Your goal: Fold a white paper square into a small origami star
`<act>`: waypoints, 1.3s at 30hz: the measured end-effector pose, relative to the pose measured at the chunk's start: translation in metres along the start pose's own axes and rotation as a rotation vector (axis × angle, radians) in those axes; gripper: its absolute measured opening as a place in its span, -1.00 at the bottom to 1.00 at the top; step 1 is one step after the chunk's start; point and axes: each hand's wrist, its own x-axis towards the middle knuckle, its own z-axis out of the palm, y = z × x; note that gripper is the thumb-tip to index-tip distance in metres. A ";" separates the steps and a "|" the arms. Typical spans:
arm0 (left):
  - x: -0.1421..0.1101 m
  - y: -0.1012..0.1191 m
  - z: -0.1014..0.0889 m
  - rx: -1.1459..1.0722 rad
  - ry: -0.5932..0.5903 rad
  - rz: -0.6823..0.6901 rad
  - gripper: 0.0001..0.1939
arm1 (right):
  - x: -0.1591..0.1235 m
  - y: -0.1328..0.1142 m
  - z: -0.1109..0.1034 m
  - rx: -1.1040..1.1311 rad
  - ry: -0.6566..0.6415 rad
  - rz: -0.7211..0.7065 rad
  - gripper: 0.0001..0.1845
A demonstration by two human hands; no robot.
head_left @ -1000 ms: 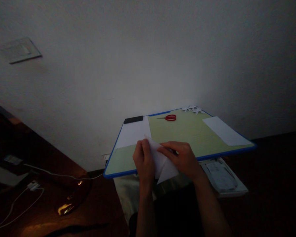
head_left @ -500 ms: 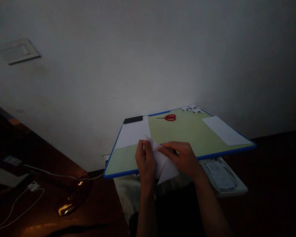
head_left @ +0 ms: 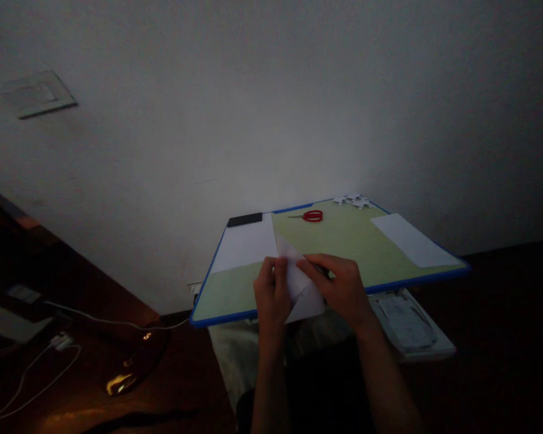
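A folded sheet of white paper point(head_left: 301, 283) is held up between my hands over the table's near edge. My left hand point(head_left: 271, 292) pinches its left side, thumb on top and fingers curled. On the opposite side my right hand point(head_left: 337, 283) grips it, with thumb and fingers closed on the edge. A crease or flap line crosses the lower part of the paper, and its narrow tip points away from me. Red-handled scissors point(head_left: 312, 216) lie beyond my hands on the green tabletop point(head_left: 339, 241).
White paper point(head_left: 244, 244) lies at the tabletop's left, with a dark flat object point(head_left: 245, 219) at its far edge. Another white sheet point(head_left: 411, 240) is at right. Small folded white pieces point(head_left: 353, 200) sit at the far corner. An open drawer point(head_left: 409, 325) juts out below.
Both hands have shifted slightly right with the paper. The paper has turned, its tip now farther right and higher, its lower corner pulled up.
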 end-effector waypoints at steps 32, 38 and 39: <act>0.004 0.003 -0.011 -0.256 -0.191 -0.072 -0.63 | 0.010 0.005 -0.005 0.280 0.386 0.347 -0.67; 0.006 0.001 -0.011 -0.217 -0.115 -0.037 -0.60 | 0.008 0.004 -0.008 0.239 0.320 0.284 -0.61; 0.006 0.001 -0.010 -0.212 -0.111 -0.033 -0.59 | 0.008 0.004 -0.009 0.244 0.305 0.275 -0.58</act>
